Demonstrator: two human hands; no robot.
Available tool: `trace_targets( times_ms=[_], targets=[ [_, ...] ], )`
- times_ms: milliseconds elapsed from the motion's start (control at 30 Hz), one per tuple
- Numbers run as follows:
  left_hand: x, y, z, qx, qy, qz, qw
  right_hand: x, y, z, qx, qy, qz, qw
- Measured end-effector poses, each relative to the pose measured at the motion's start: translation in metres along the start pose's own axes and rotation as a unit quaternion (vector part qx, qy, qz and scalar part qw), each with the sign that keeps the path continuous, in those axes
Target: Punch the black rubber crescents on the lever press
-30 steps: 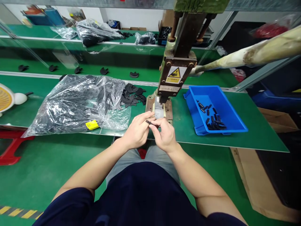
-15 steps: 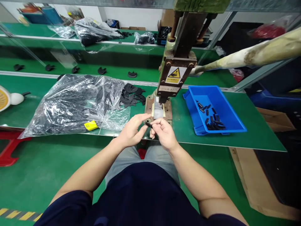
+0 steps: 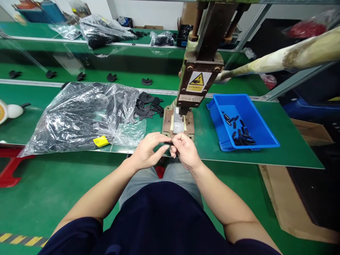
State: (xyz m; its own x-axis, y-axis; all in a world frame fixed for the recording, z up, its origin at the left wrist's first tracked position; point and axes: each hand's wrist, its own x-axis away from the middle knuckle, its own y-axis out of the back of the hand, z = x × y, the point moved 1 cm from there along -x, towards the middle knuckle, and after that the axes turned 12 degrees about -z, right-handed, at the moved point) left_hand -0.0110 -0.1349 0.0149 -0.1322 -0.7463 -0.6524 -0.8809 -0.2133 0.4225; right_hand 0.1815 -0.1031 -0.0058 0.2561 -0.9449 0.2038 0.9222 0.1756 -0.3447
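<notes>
My left hand and my right hand meet at the near edge of the green bench, fingers pinched together on a small black part held between them. Just beyond the fingertips stands the hand press with its die base. A loose pile of black flat pieces lies left of the press, spilling from a clear plastic bag full of the same pieces.
A blue bin with several small black parts stands right of the press. The press lever reaches out to the upper right. A conveyor with scattered black pieces runs behind. A cardboard box sits on the floor to the right.
Both hands stay pinched on the small black part; they shifted slightly toward the press base and the fingers closed tighter over the part. The view tilted a little.
</notes>
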Motion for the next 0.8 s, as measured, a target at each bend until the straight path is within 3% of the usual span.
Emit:
trace_targets(
  times_ms=[300,400,500,567,600,633,700,800],
  targets=[
    [0.001,0.000,0.006,-0.028,-0.018,-0.009,0.999,0.000,0.003,-0.005,0.033,-0.005,-0.002,0.999],
    [-0.006,-0.003,0.024,-0.046,-0.017,-0.027,0.998,-0.006,0.022,0.006,0.108,0.055,-0.043,0.992],
    [-0.021,-0.012,0.054,-0.102,0.021,-0.054,0.993,-0.020,0.053,0.053,0.146,0.236,-0.186,0.943],
    [-0.035,-0.022,0.074,-0.144,0.038,-0.046,0.988,-0.026,0.068,0.106,0.107,0.410,-0.272,0.864],
    [-0.043,-0.027,0.083,-0.160,0.038,-0.035,0.986,-0.026,0.070,0.135,0.071,0.493,-0.277,0.822],
    [-0.050,-0.033,0.090,-0.173,0.033,-0.020,0.984,-0.025,0.069,0.164,0.040,0.563,-0.254,0.785],
    [-0.062,-0.044,0.100,-0.195,0.014,0.012,0.981,-0.017,0.056,0.215,0.029,0.637,-0.182,0.749],
    [-0.074,-0.056,0.103,-0.235,-0.020,0.064,0.970,-0.004,0.027,0.257,0.115,0.611,-0.097,0.778]
  ],
)
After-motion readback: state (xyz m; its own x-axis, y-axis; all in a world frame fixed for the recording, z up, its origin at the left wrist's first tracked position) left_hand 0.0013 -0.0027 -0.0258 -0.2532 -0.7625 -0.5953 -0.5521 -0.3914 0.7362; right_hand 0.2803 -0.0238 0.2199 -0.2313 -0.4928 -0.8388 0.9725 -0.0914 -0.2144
